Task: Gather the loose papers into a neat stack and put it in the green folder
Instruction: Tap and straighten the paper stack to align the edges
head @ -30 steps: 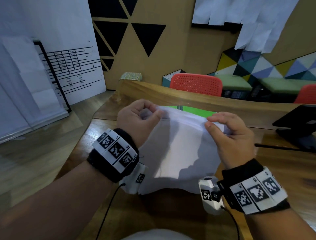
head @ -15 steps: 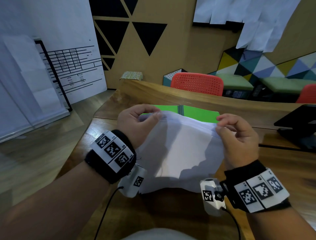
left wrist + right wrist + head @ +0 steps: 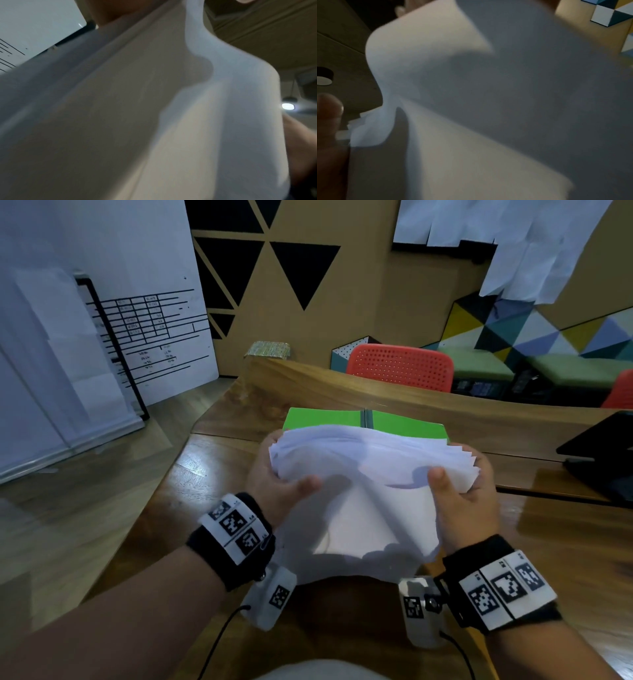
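A sheaf of white papers point(image 3: 370, 501) is held above the wooden table, bent over toward me so its top edges fan out. My left hand point(image 3: 277, 484) grips its left side, thumb on the near face. My right hand point(image 3: 462, 491) grips the right side the same way, where the sheet edges are staggered. Behind the papers the green folder point(image 3: 404, 422) lies open flat on the table. Both wrist views are filled by the papers point(image 3: 171, 121) point(image 3: 488, 108), with only bits of skin showing.
A dark laptop-like object point(image 3: 603, 453) sits on the table at the right. A raised wooden ledge point(image 3: 376, 392) runs behind the folder, with red chairs point(image 3: 400, 368) beyond. The table's left edge drops to the floor beside a whiteboard point(image 3: 102, 337).
The papers have been lowered and curled over toward me. Both hands shifted from pinching the top edge to gripping the sides. More of the green folder shows behind.
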